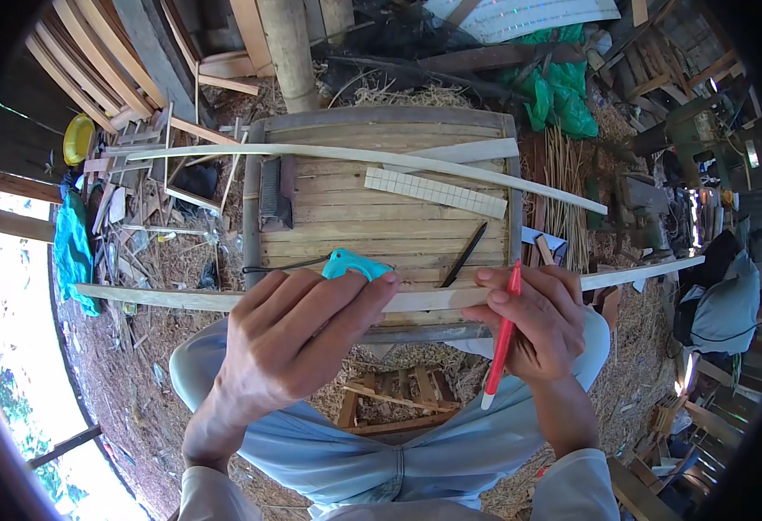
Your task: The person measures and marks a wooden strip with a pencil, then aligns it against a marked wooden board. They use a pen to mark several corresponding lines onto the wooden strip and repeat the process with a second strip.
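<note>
A long thin wooden strip (433,300) runs crosswise in front of me, over the near part of the slatted wooden bench (338,234). My left hand (298,339) is closed over the strip and on a teal plastic-cased tool, which looks like a tape measure (355,260); the fingers hide much of it. A black cord trails leftward from beside it. My right hand (541,326) pinches a red pen (502,347), held steeply with its pale end toward me. Those fingers also rest at the strip, and their exact contact with it is partly hidden.
On the bench lie a second long strip (346,155), a grid-marked wooden piece (433,191), a black pen-like stick (464,254) and a dark block (276,193). Wood scraps (138,182) litter the left floor. A green plastic bag (563,91) lies at the back right.
</note>
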`<state>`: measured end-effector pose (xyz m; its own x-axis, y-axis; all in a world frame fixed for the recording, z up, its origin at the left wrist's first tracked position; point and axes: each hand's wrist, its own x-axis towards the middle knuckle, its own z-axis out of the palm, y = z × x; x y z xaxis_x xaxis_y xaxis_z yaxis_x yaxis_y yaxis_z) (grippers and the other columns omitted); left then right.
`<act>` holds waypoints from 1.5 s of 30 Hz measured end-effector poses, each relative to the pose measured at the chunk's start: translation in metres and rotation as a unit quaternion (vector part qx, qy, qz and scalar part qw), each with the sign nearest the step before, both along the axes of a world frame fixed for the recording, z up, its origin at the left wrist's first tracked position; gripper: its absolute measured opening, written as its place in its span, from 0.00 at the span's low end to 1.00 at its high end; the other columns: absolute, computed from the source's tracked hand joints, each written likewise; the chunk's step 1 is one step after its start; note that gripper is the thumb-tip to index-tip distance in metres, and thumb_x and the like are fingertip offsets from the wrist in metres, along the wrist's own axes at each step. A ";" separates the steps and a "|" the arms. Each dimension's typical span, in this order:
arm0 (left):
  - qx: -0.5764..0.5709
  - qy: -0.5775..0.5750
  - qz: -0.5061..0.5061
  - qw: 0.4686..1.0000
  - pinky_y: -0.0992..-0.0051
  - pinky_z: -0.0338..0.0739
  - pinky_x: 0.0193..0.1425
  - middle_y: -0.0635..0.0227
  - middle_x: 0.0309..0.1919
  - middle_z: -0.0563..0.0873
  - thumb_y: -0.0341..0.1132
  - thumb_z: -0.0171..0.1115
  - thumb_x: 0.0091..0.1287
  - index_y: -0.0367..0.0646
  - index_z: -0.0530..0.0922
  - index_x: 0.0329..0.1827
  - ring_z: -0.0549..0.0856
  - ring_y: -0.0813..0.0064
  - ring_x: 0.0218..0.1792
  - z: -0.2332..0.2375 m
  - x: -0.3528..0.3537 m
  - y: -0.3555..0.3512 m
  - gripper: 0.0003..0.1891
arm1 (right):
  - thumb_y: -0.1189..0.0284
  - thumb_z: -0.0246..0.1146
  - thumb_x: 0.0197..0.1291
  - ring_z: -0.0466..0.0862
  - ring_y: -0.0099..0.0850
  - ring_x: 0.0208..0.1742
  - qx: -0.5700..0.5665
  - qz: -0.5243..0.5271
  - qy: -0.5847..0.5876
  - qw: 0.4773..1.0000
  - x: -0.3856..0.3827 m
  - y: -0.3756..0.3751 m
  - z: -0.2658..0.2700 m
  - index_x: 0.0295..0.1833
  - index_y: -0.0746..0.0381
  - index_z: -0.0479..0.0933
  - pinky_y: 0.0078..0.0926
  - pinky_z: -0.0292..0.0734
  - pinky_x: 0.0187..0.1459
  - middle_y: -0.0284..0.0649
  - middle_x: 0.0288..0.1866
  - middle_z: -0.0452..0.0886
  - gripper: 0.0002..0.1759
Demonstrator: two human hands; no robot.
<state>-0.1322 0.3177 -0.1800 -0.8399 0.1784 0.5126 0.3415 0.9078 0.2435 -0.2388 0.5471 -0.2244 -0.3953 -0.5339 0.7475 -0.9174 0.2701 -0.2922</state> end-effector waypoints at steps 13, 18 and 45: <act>0.036 -0.031 0.019 0.999 0.68 0.79 0.36 0.66 0.37 0.88 0.28 0.75 0.55 0.43 0.87 0.49 0.86 0.68 0.33 -0.010 -0.004 -0.001 0.16 | 0.68 0.80 0.50 0.89 0.31 0.38 -0.036 0.014 -0.017 0.999 -0.007 -0.009 -0.009 0.51 0.58 0.82 0.27 0.76 0.41 0.36 0.39 0.91 0.22; 0.041 -0.083 0.038 0.995 0.65 0.80 0.47 0.68 0.39 0.88 0.30 0.73 0.59 0.44 0.87 0.48 0.86 0.63 0.41 -0.072 -0.033 -0.033 0.13 | 0.74 0.76 0.53 0.87 0.36 0.37 0.014 -0.003 -0.143 0.990 -0.030 -0.032 -0.064 0.46 0.58 0.83 0.33 0.76 0.41 0.36 0.34 0.88 0.15; 0.053 -0.139 0.072 0.986 0.62 0.78 0.59 0.67 0.44 0.88 0.31 0.69 0.61 0.47 0.86 0.50 0.86 0.64 0.50 -0.134 -0.030 -0.055 0.14 | 0.77 0.72 0.54 0.84 0.35 0.43 0.139 0.013 -0.146 0.979 -0.044 -0.043 -0.098 0.49 0.57 0.85 0.37 0.73 0.47 0.37 0.36 0.88 0.15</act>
